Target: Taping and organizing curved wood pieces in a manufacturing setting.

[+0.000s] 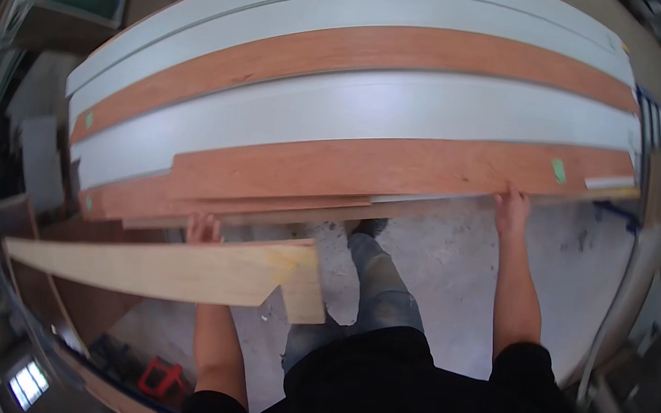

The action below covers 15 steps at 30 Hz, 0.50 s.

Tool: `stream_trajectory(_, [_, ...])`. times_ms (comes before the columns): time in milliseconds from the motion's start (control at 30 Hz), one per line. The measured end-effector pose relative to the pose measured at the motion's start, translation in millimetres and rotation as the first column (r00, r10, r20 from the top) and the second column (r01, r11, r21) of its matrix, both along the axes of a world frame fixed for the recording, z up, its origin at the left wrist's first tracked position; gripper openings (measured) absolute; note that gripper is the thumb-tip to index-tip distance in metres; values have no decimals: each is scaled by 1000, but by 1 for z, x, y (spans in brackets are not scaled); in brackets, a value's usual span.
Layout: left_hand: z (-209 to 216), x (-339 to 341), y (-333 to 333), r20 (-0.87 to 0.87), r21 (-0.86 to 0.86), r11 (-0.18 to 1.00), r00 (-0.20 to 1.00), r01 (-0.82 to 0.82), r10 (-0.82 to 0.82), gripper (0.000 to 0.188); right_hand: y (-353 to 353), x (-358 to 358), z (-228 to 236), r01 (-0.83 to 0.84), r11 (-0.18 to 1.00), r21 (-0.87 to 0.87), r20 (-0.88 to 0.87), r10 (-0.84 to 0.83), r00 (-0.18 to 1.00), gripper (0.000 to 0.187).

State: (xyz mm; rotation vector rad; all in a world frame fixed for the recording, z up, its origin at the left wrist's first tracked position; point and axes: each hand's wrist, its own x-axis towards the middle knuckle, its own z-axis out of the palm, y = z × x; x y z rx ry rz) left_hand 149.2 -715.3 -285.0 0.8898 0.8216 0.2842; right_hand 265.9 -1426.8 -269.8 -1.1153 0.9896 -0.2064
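At the left, a pale notched plywood piece is seen lying across the left forearm, and above it the left hand is raised with fingers up against the underside edge of the lowest reddish-brown board; whether they are clenched on it cannot be told. That board lies at the near edge of a stack of long grey and brown panels. Further right, the right hand is pressed to the same board's near edge, fingers curled over it.
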Motion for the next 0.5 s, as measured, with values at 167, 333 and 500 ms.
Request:
stream_trajectory(167, [20, -122, -56, -293, 91, 987, 951, 131, -99, 49, -39, -35, 0, 359, 912, -201, -124, -387, 914, 26])
stream_trajectory(333, [69, -317, -73, -583, -44, 991, 802, 129, -130, 24, 68, -33, 60, 68, 958, -278, 208, -10, 978, 18])
stream_trajectory(500, [143, -357, -85, -403, 34, 972, 894, 232, -199, 23, 266, -29, 253, -299, 709, -638, 381, 629, 677, 11])
